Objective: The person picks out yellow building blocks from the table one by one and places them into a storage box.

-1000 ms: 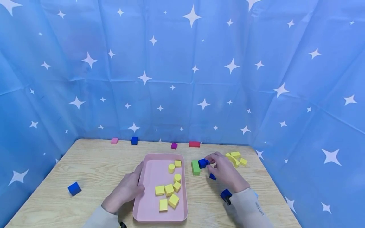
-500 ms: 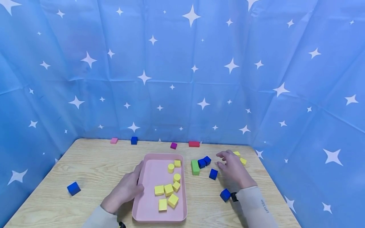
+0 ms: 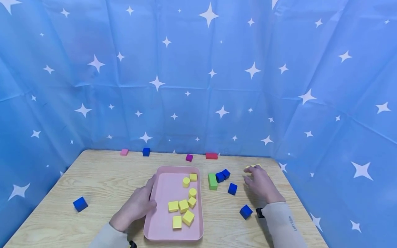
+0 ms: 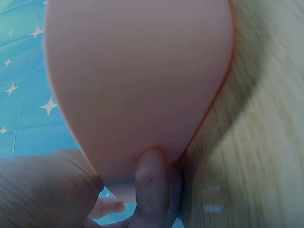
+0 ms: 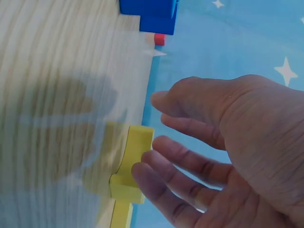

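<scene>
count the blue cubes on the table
6: one blue cube at left, one at the far edge, two by the green rectangular block, two nearer the person; the right hand may hide others.

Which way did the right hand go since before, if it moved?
Yes: in the head view, the right hand moved right, away from the green block.

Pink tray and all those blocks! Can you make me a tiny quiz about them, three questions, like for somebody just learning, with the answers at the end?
1. How many blocks are in the pink tray?
2. True or false: the left hand is touching the pink tray.
3. Which blocks are nearest the right hand? A) red B) green C) yellow

Key:
1. Eight.
2. True.
3. C, the yellow blocks.
</scene>
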Demonstrator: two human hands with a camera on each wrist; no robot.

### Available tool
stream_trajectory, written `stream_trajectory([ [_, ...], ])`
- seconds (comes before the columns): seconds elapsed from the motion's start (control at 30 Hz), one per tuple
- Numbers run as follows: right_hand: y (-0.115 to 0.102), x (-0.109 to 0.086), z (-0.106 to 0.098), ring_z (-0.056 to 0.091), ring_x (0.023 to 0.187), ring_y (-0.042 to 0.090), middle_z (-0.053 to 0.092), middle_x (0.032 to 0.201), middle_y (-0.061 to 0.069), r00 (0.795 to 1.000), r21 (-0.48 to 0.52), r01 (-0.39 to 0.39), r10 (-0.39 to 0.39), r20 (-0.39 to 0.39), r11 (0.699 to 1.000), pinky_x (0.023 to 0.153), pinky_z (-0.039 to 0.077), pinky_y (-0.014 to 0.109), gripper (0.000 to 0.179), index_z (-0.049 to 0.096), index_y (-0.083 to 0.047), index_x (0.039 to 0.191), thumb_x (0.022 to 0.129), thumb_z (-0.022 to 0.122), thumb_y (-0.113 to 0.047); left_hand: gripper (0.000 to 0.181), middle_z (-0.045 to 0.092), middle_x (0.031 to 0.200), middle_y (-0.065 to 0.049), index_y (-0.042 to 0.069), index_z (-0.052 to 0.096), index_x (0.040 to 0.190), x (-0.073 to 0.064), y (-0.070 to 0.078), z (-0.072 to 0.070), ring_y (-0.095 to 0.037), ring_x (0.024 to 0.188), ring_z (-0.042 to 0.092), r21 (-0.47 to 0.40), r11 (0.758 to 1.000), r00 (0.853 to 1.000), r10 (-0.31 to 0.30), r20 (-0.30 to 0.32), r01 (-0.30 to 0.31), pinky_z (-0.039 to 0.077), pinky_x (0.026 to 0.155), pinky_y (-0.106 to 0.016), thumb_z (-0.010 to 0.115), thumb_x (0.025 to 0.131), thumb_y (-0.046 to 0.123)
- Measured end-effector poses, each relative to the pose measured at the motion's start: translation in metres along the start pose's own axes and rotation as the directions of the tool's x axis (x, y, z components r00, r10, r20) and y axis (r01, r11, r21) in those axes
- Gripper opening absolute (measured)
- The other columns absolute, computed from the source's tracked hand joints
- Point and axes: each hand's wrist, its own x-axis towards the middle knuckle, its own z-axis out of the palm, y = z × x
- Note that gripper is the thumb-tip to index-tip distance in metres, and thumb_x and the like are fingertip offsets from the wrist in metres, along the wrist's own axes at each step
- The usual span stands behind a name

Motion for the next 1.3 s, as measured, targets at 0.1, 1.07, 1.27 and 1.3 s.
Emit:
stream_trajectory([
  [0.1,0.004,0.000,0.000,0.074,0.120,0.044,0.068,0.142,0.032,1.000,-0.018,-0.023,0.023,-0.003,1.000,0.099,0.067,0.060,0.037,0.076,0.005,0.144,0.110,0.074,-0.010,0.103,0.060,0.170,-0.033,-0.003,0.021,0.184,-0.001,0.001,0.000,-0.027,0.125,0.074,-0.008,1.000,1.000,-0.008,0.005,0.008,0.065,0.115,-0.056,0.075,0.096,-0.005],
  [1.07,0.023,0.001,-0.011,0.076,0.105,0.039,0.075,0.123,0.035,0.992,-0.017,-0.129,0.129,-0.009,0.992,0.091,0.068,0.056,0.047,0.066,0.015,0.148,0.104,0.076,0.001,0.102,0.060,0.170,-0.033,-0.003,0.023,0.184,-0.003,0.003,-0.001,-0.027,0.121,0.073,0.002,1.000,1.000,-0.015,0.009,0.015,0.065,0.112,-0.053,0.075,0.096,-0.004],
  [1.27,0.022,0.002,-0.010,0.078,0.112,0.044,0.074,0.130,0.039,0.991,-0.017,-0.137,0.137,-0.009,0.990,0.096,0.069,0.058,0.046,0.065,0.017,0.148,0.105,0.074,0.001,0.102,0.058,0.171,-0.033,-0.004,0.022,0.183,-0.003,0.003,-0.001,-0.027,0.127,0.073,-0.009,1.000,1.000,0.004,0.002,-0.004,0.062,0.118,-0.058,0.074,0.096,-0.005],
  [1.3,0.021,0.001,-0.010,0.078,0.113,0.044,0.074,0.131,0.040,0.990,-0.017,-0.141,0.140,-0.009,0.990,0.097,0.069,0.059,0.046,0.065,0.017,0.148,0.106,0.073,0.001,0.102,0.059,0.171,-0.033,-0.004,0.022,0.183,-0.003,0.002,-0.001,-0.027,0.126,0.073,-0.009,1.000,1.000,0.004,0.001,-0.004,0.063,0.118,-0.058,0.074,0.096,-0.005],
])
